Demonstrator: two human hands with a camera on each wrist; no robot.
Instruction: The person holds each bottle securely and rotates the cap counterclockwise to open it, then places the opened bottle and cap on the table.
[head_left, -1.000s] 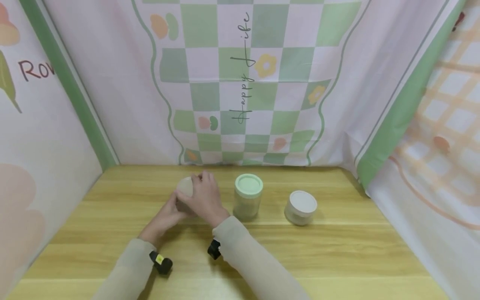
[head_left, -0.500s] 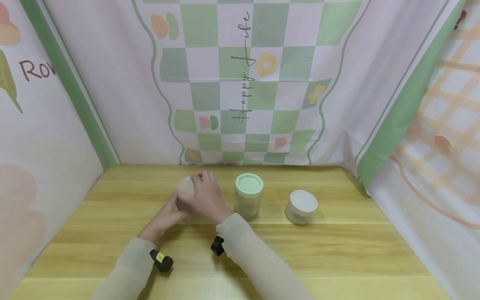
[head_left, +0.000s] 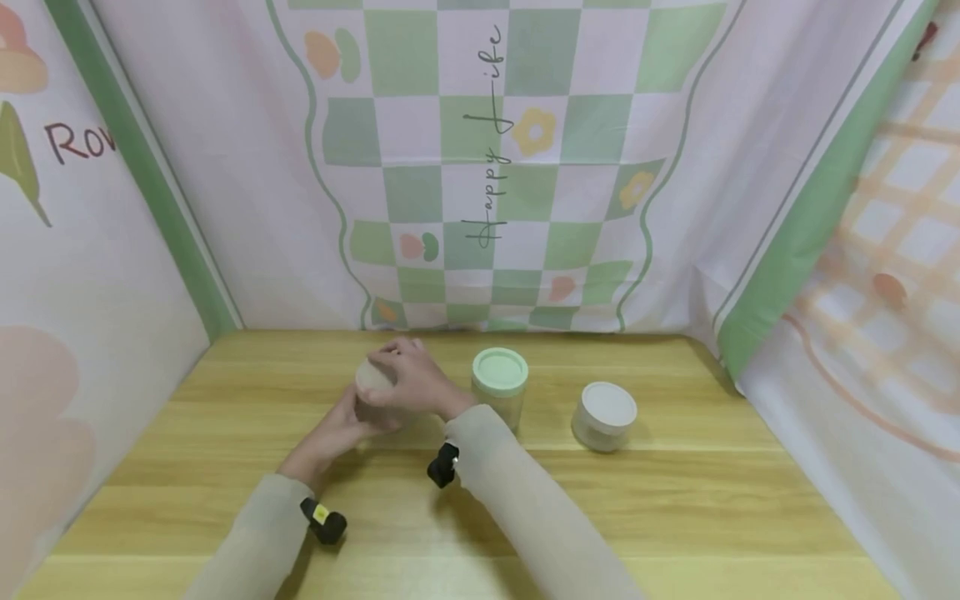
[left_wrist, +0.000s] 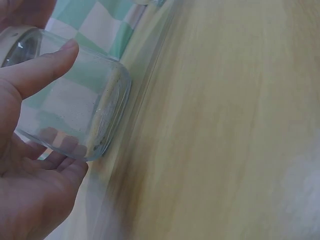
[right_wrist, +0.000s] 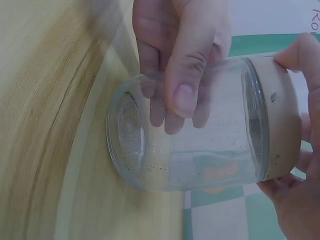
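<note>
A clear glass jar [right_wrist: 225,145] with a beige lid [right_wrist: 280,117] is between both hands, left of the middle of the table in the head view. My left hand [head_left: 337,429] grips the glass body, thumb on one side and fingers round the other. With its thumb and fingers on the lid's edge, my right hand [head_left: 416,379] holds the lid, which sits on the jar's mouth. Small specks or drops show on the glass, and no contents are visible through it. The right hand hides part of the lid in the head view.
On the wooden table [head_left: 675,500], a taller jar with a mint-green lid [head_left: 500,371] stands close to the right wrist, partly hidden by it. Farther right is a short jar with a white lid [head_left: 608,406]. A patterned curtain [head_left: 540,200] hangs behind the table.
My right hand has turned on the lid, its wrist and sleeve shifting right and slightly away from me, now covering more of the mint-lidded jar. The left hand keeps its hold almost unmoved.
</note>
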